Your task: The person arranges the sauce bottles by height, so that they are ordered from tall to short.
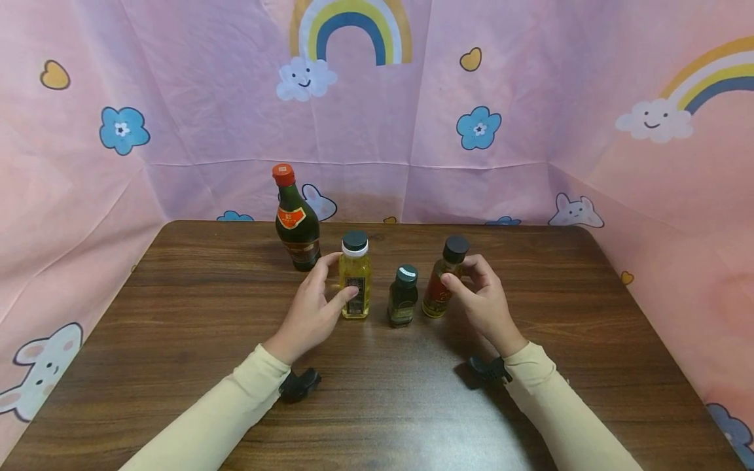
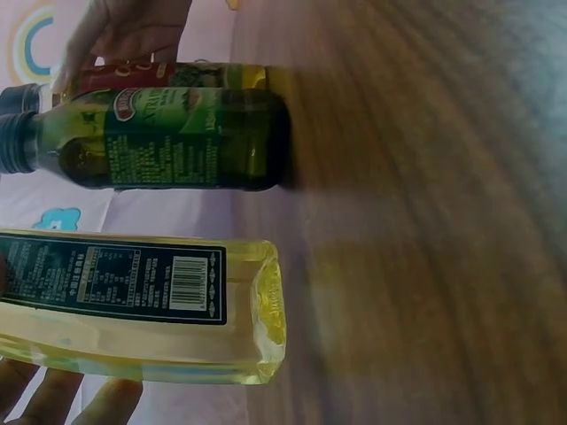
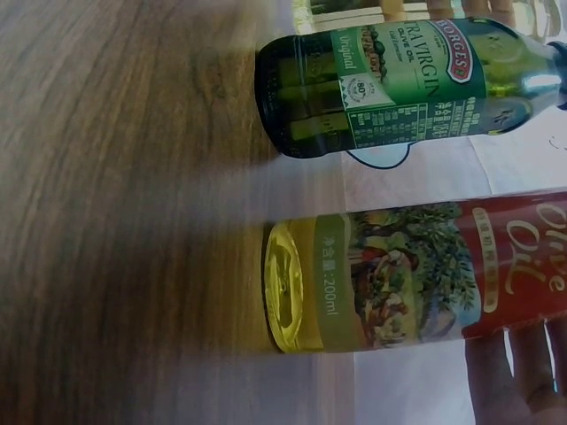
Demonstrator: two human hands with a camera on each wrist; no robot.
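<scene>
My left hand point(image 1: 310, 317) grips a square clear bottle of yellow oil point(image 1: 356, 267) with a dark cap and white collar, thumb across the front and fingers behind. Its dark label with a barcode faces the left wrist camera. On the right, my right hand point(image 1: 487, 306) holds a red-labelled olive oil bottle point(image 1: 437, 294) with a black cap between thumb and fingers. That label reads "200ml" in the right wrist view. Between these two stands a small green olive oil bottle point(image 1: 403, 299), upright and touched by neither hand; its green label point(image 3: 399, 80) reads "Borges".
A taller dark bottle point(image 1: 299, 232) with a red cap and orange-red neck label stands at the back left, beyond my left hand. Everything rests on a brown wood-grain table point(image 1: 377, 405). A pink patterned cloth point(image 1: 377, 131) hangs around its back and sides.
</scene>
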